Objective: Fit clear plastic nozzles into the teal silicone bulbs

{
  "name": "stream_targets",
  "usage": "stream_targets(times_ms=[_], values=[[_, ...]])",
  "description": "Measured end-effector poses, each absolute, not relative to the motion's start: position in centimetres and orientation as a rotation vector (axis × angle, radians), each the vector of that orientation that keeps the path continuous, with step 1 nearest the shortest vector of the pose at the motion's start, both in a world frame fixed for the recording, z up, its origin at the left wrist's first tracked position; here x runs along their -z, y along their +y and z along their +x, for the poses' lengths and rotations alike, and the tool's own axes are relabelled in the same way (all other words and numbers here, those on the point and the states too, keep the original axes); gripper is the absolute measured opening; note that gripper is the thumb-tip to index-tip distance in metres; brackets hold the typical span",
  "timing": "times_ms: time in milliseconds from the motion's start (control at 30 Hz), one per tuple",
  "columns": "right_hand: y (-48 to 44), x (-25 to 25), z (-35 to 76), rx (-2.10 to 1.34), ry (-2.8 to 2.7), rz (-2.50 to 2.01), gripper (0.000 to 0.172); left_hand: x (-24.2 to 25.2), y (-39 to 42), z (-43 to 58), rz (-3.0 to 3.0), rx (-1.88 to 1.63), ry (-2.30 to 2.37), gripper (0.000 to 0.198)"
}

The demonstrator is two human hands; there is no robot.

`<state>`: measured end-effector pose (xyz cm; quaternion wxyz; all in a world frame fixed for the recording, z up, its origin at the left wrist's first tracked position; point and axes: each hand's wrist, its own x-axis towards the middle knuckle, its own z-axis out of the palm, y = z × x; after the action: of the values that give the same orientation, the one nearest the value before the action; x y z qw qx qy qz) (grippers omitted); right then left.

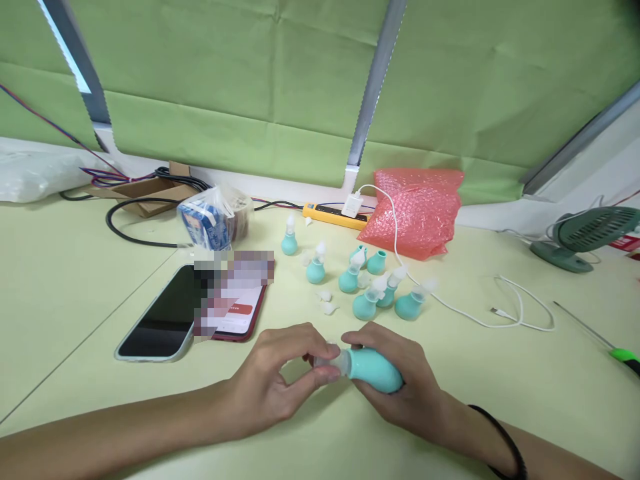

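My right hand [407, 373] is wrapped round the teal squeeze bulb [375, 371] of a bulb nasal aspirator, which lies sideways just above the table. With thumb and fingertips, my left hand [280, 373] pinches the clear nozzle [343, 362] at the bulb's left end; the fingers hide its tip. Beyond my hands stand several similar teal aspirators with clear nozzles, among them one aspirator [315, 270] and another aspirator [410, 305] leaning to the right. A teal bulb [377, 262] without a nozzle sits behind them. Small white tips [329, 308] lie loose on the table.
Two phones, a dark-screened phone [157, 313] and a lit phone [240, 300], lie at left. Behind are a bagged blue box [205, 223], a yellow power strip [327, 216] and red bubble wrap [415, 213]. A white cable [465, 317], screwdriver [585, 327] and green fan [595, 227] are at right.
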<state>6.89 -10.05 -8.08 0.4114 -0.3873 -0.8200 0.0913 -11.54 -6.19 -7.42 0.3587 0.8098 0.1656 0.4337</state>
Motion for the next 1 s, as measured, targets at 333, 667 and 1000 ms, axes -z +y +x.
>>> stream_targets(times_ms=[333, 667, 1000], values=[[-10.2, 7.2, 6.2, -0.909, -1.843, -1.273, 0.027, 6.8, -5.9, -11.7, 2.479, -1.120, 0.249, 0.015], [-8.9, 8.1, 6.9, -1.342, -1.482, -1.326, 0.024, 4.5, -3.3, -13.1, 2.559, -0.787, 0.598, 0.039], [-8.8, 9.8, 6.7, -1.027, -1.668, -1.255, 0.017, 6.0, -2.4, -13.8, 2.949, 0.219, 0.925, 0.017]])
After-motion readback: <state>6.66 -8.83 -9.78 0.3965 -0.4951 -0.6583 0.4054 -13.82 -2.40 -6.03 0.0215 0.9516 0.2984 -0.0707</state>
